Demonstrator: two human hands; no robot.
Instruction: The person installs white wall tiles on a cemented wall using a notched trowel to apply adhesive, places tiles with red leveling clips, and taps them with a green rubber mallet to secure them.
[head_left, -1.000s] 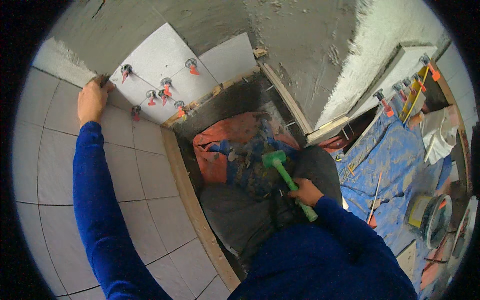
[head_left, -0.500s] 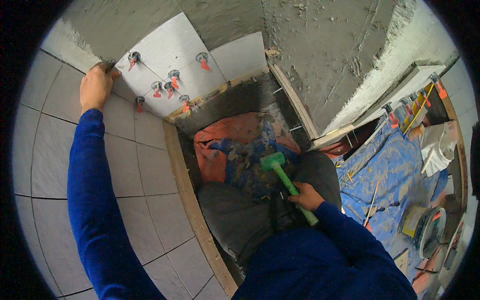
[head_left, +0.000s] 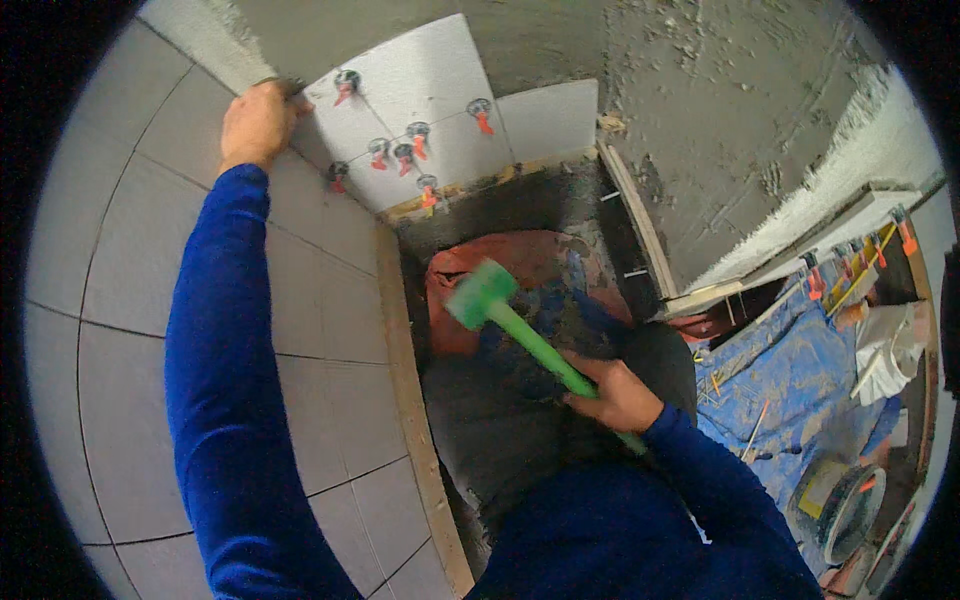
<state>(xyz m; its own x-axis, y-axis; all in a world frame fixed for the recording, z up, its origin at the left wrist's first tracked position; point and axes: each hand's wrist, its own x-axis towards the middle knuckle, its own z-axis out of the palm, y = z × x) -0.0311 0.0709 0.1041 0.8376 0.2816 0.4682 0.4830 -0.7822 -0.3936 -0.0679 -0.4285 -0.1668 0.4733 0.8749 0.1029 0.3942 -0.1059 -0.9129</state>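
Note:
My right hand (head_left: 612,392) is wrapped round the handle of a green mallet (head_left: 540,350), held above my knees with its head toward the left. My left hand (head_left: 258,125) is at the top edge of the grey tiled wall (head_left: 215,215), in the corner beside the white wall tiles (head_left: 425,75). Its fingers are bent round something small and dark at the edge; I cannot make out what. Several round levelling clips with red levers (head_left: 418,135) sit on the joints of the white tiles.
A wooden batten (head_left: 405,400) runs along the tiled wall's foot. Orange and blue sheeting (head_left: 490,245) lies in front of my knees. On the right, a blue tarp (head_left: 770,370) bears a bucket (head_left: 840,505). Rough grey mortar (head_left: 700,130) covers the far wall.
The mallet has swung up and left, toward the tiled wall, with my right hand. The view has shifted, so the scene sits farther right and lower. My left hand stays at the tile edge.

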